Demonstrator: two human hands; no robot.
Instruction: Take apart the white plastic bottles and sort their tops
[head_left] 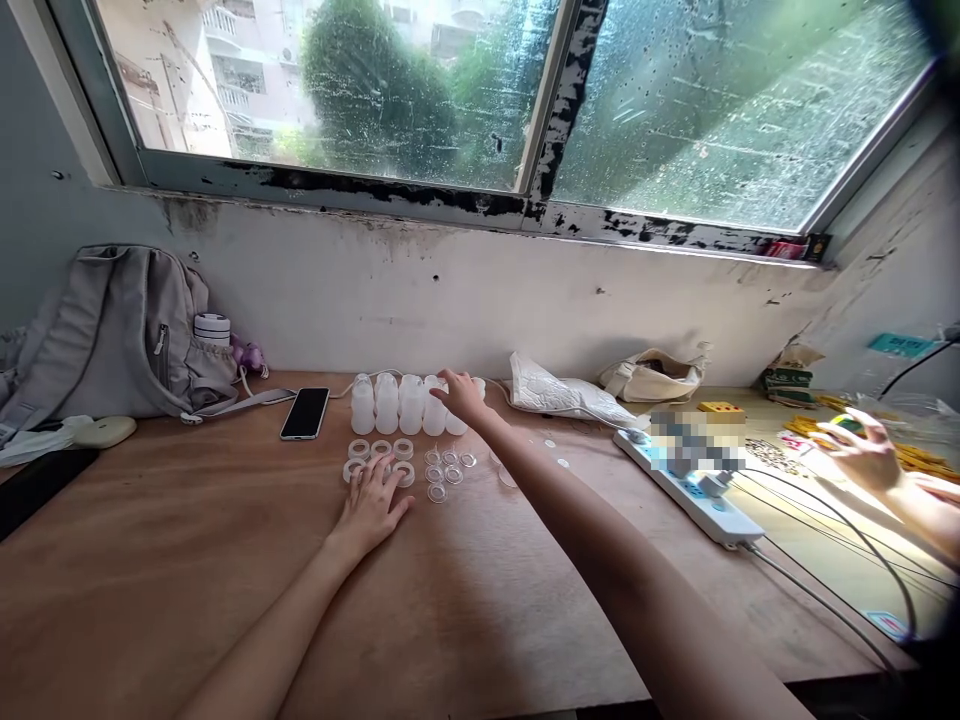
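A row of several translucent white bottles (387, 405) stands upright near the wall. Over the right part of that row reaches my right hand (462, 396), fingers apart at the bottle tops; whether they touch a bottle I cannot tell. My left hand (370, 505) lies palm down with spread fingers on the table, its fingertips over the front white rings (403, 473) and partly covering them. Several clear plastic caps with thin tips (437, 492) lie in a group just right of it. A larger clear disc (508, 476) is half hidden by my right forearm.
A phone (305, 414) and grey backpack (112, 330) sit left. White packaging (562, 388), a cloth pouch (654, 376) and a white power strip (690, 490) with trailing cables are to the right. Another person's hand (862, 450) works at the far right.
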